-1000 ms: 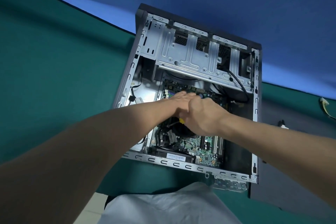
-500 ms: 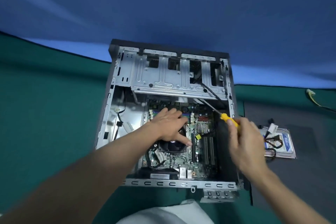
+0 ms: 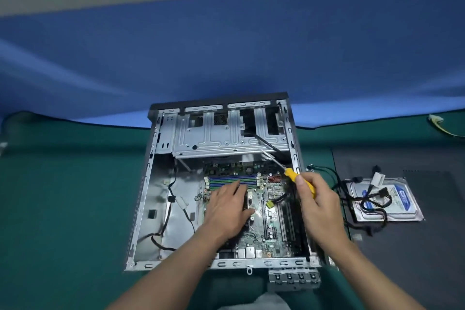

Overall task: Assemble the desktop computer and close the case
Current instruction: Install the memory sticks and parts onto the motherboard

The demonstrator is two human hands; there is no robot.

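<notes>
The computer case [image 3: 161,209] lies on its side in the middle of the desk [image 3: 63,196], which has a green cover. Its open side faces up. Its far end is close to the back edge of the desk, in front of a blue cloth [image 3: 226,58].

Inside the case, the motherboard [image 3: 271,209] sits flat on the bottom, toward the right wall. The long memory slots [image 3: 234,181] run across its far part. A silver drive cage [image 3: 226,138] fills the far end of the case.

The left hand [image 3: 226,211] lies flat on the middle of the motherboard. Its fingers are straight and close together, and they point to the far end. It covers a dark part, and I cannot tell what that part is.

The right hand [image 3: 319,206] is over the right wall of the case. Its fingers are curled tight round the yellow handle of a screwdriver [image 3: 292,175]. The thin metal tip points up and left, toward the drive cage. It looks blurry.

A hard drive [image 3: 402,199] lies flat on a dark panel [image 3: 427,246] on the right side of the desk, just beside the case. Black cables [image 3: 372,202] lie across the hard drive. A yellow and white cable [image 3: 437,126] lies near the back right corner.
</notes>
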